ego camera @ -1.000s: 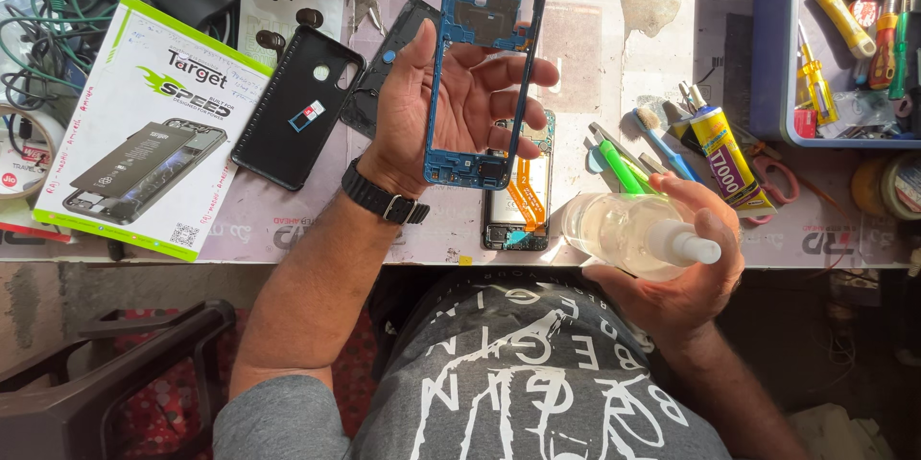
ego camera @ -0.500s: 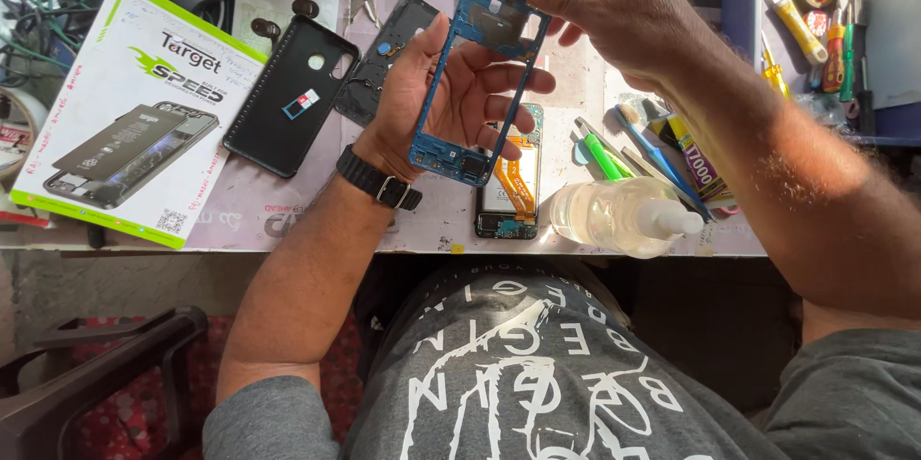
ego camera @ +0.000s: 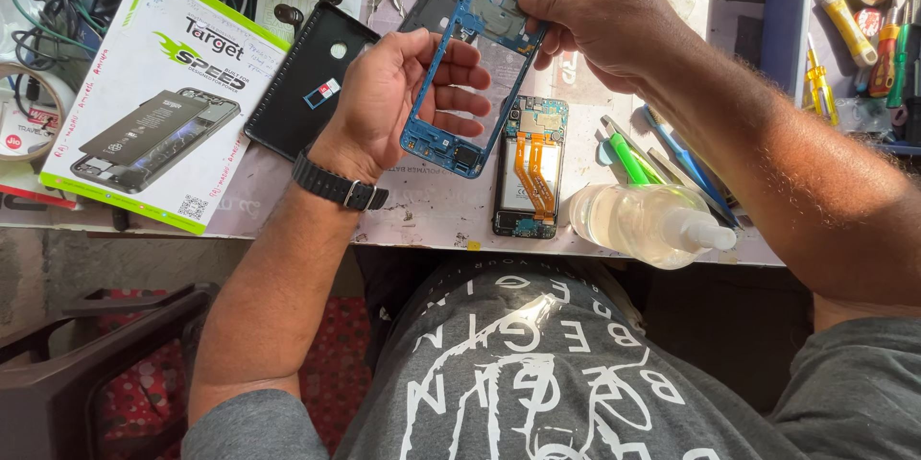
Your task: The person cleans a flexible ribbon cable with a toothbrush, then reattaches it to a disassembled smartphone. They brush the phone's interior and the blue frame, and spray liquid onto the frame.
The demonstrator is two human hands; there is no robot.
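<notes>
Up above the table, the left hand [ego camera: 398, 95] grips a thin blue plastic phone frame [ego camera: 472, 71] by its side. The right hand [ego camera: 595, 9] has let go of the clear squeeze bottle [ego camera: 648, 222] and now pinches the frame's top corner. The bottle lies under that arm, beside the open phone with orange ribbon strips [ego camera: 531, 167].

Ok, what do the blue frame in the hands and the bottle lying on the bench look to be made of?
Blue frame: looks like rigid plastic with a metallic blue finish, thin rails round an open middle; metal cannot be ruled out. Bottle: soft-looking translucent plastic, clear liquid showing through, with an opaque white nozzle.
</notes>
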